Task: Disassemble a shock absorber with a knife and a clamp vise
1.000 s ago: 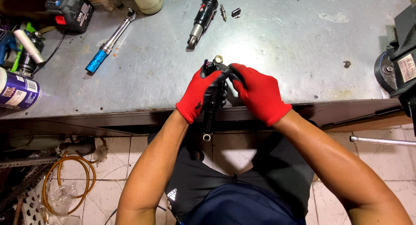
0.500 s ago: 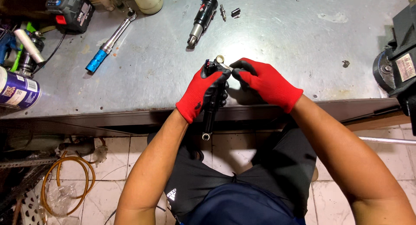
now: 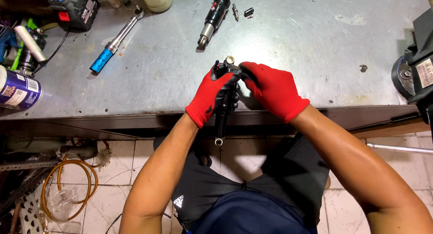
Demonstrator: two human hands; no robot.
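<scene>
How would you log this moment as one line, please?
left hand: grips black shock absorber | right hand: at its top end | over metal bench

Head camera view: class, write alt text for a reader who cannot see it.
Two red-gloved hands, left hand and right hand, hold a black shock absorber upright at the edge of a metal workbench. A second shock absorber and a blue-handled wrench lie beyond.

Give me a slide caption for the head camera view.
Red-gloved left hand grips black shock absorber; right hand works its top end.
</scene>
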